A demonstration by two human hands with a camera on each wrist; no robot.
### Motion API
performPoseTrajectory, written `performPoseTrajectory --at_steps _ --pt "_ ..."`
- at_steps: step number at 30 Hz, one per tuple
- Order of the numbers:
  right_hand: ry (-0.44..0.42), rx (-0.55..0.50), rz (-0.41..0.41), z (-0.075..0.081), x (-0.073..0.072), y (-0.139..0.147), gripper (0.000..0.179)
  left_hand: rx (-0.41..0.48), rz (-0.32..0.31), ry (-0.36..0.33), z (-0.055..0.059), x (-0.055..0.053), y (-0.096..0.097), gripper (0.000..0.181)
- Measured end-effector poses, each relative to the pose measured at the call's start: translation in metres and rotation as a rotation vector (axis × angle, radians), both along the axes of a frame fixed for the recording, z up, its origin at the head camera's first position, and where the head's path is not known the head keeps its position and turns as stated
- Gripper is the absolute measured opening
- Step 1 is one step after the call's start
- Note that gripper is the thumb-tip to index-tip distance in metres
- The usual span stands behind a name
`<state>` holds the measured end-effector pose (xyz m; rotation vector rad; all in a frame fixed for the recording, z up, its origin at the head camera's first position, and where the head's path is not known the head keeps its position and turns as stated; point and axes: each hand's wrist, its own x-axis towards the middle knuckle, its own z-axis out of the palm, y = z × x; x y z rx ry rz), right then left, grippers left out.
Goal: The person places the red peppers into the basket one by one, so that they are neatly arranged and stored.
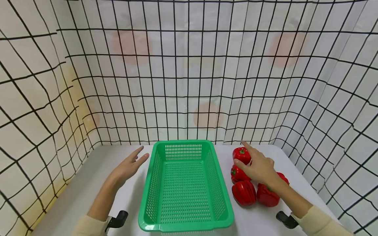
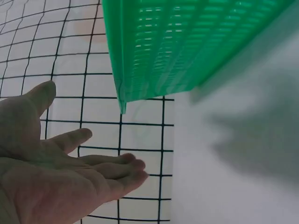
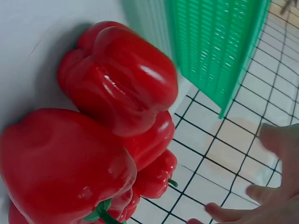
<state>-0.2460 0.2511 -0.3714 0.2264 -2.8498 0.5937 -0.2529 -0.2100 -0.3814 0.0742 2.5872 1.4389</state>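
A green plastic basket [image 1: 186,190] stands in the middle of the table with nothing in it. To its left my left hand [image 1: 129,167] hovers with fingers extended, holding nothing; the left wrist view shows its palm beside the basket's side wall [image 2: 159,51]. My right hand [image 1: 258,165] is above several red bell peppers, fingers spread and grasping none. Those include a back pepper [image 1: 240,154], a front pepper [image 1: 244,192] and one near the wrist [image 1: 267,195]. In the right wrist view, a large pepper [image 3: 119,77] lies close to the basket; my hand partly hides others.
Black wire grid panels [image 1: 189,78] enclose the table at the back and both sides, with white sheeting behind them. The white tabletop [image 1: 88,183] shows left of the basket. A black strap device [image 1: 117,220] is on the left wrist, another [image 1: 287,219] on the right.
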Motion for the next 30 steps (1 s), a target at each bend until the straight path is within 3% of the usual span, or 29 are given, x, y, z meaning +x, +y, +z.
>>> performPoseTrajectory --at_steps 5,14,18,30 --pt "-0.057 -0.018 -0.004 0.0 0.001 0.013 0.085 0.1 0.053 -0.004 -0.011 0.004 0.002 0.081" --pt "-0.131 -0.129 -0.019 0.004 0.003 0.031 0.086 0.304 0.023 0.025 -0.026 0.012 0.007 0.076" --pt "-0.146 -0.198 -0.006 0.007 0.004 0.04 0.084 0.34 0.016 0.028 -0.033 0.013 0.007 0.075" --pt "-0.234 -0.32 -0.005 0.001 0.006 0.081 0.085 0.453 -0.026 -0.052 -0.05 0.015 0.008 0.076"
